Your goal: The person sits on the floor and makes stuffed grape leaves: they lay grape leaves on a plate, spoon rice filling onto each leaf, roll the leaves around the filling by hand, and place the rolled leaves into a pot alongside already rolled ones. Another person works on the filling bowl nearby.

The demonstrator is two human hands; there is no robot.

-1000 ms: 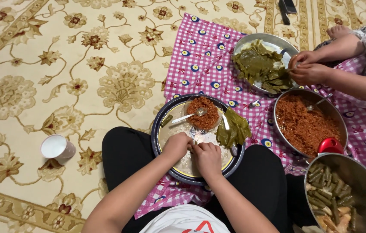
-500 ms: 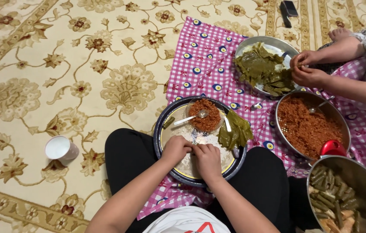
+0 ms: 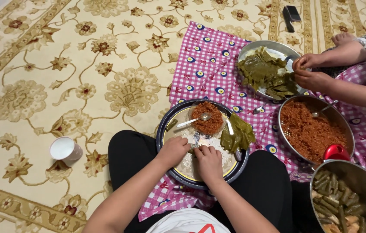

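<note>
Rolled vine leaf (image 3: 191, 150): small, dark green, mostly hidden, pinched between your fingertips (image 3: 188, 148). Round tray (image 3: 165, 125) lies flat under your fingers: dark rim, pale worn centre. Loose leaf pile (image 3: 237, 133) just right of fingers, limp, overlapping.

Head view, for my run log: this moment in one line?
left hand: fingers curled on tray | right hand: beside it | vine leaves: right of hands

The view drifts, so everything sits slightly lower and further right in frame. The other person's upper hand (image 3: 307, 61) lifts off the vine leaves (image 3: 266, 72), its fingertips pinched above the lower hand (image 3: 311, 79).
</note>
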